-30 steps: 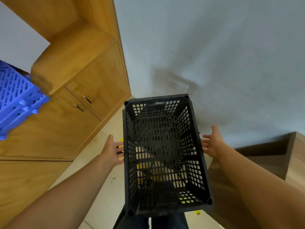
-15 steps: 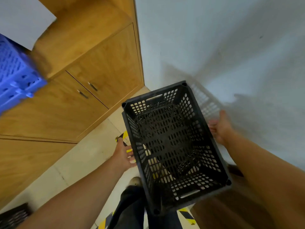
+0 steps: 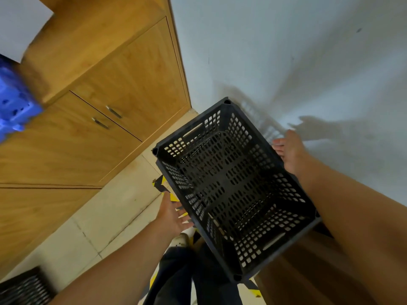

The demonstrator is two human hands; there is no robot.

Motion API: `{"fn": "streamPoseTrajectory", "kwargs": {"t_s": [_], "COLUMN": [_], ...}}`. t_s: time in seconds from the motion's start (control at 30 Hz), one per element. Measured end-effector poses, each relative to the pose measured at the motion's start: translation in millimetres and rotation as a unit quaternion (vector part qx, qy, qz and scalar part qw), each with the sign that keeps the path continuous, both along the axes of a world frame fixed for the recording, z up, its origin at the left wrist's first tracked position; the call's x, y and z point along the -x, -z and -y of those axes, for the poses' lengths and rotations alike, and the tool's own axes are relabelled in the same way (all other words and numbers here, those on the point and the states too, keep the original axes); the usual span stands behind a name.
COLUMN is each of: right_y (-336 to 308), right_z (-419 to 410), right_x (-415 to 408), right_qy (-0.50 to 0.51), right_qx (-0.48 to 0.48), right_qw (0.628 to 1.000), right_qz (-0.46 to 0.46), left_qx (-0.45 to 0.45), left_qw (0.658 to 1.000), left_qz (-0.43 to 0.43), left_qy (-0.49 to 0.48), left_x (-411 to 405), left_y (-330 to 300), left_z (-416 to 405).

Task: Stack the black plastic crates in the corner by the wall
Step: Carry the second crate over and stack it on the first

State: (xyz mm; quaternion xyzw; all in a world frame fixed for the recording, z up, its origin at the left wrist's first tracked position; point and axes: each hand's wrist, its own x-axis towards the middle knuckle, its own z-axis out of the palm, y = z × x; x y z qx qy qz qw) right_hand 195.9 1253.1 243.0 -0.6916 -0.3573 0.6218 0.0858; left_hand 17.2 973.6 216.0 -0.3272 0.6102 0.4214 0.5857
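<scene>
Both my hands are spread flat, fingers splayed, one on each long side of the black crate (image 3: pixel 233 188). My left hand (image 3: pixel 170 214) sits by the crate's left wall with its fingertips at the lower edge; whether they press on the plastic I cannot tell. My right hand (image 3: pixel 290 153) lies along the right rim, fingers pointing forward, and seems to touch it, though no finger curls around anything. Between them the crate shows its open top to me, empty, its perforated walls and floor plain to see, turned at an angle so one corner points toward the white wall (image 3: pixel 286 51). It casts a shadow on that wall just beside it. Left of it stands a wooden cabinet (image 3: pixel 105 111) with two metal handles. Below the crate I see pale floor tiles (image 3: pixel 105 219), yellow-and-black tape and my dark trousers.
</scene>
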Motion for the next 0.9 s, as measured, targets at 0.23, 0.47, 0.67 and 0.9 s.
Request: {"fn": "streamPoseTrajectory", "kwargs": {"t_s": [0.23, 0.47, 0.67, 0.9], "right_y": [-1.3, -18.3, -40.3, -52.3], "right_z": [-1.1, 19.1, 54.1, 120.0], "right_x": [-4.3, -34.6, -69.2, -101.6], "right_qy": [-0.009, 0.041, 0.085, 0.216], "right_qx": [-0.007, -0.004, 0.021, 0.040], "right_qw": [1.000, 0.999, 0.995, 0.975], "right_qz": [-0.011, -0.030, -0.036, 0.009], "left_qx": [0.013, 0.014, -0.068, -0.095], "left_qw": [0.997, 0.960, 0.943, 0.891], "left_qz": [-0.040, -0.199, -0.179, -0.237], "left_qy": [0.066, 0.195, 0.274, 0.376], "left_x": [0.1, 33.9, 65.1, 97.0], "left_y": [-7.4, -34.7, -69.6, -85.8], "left_z": [-8.3, -27.3, -64.5, -117.6]}}
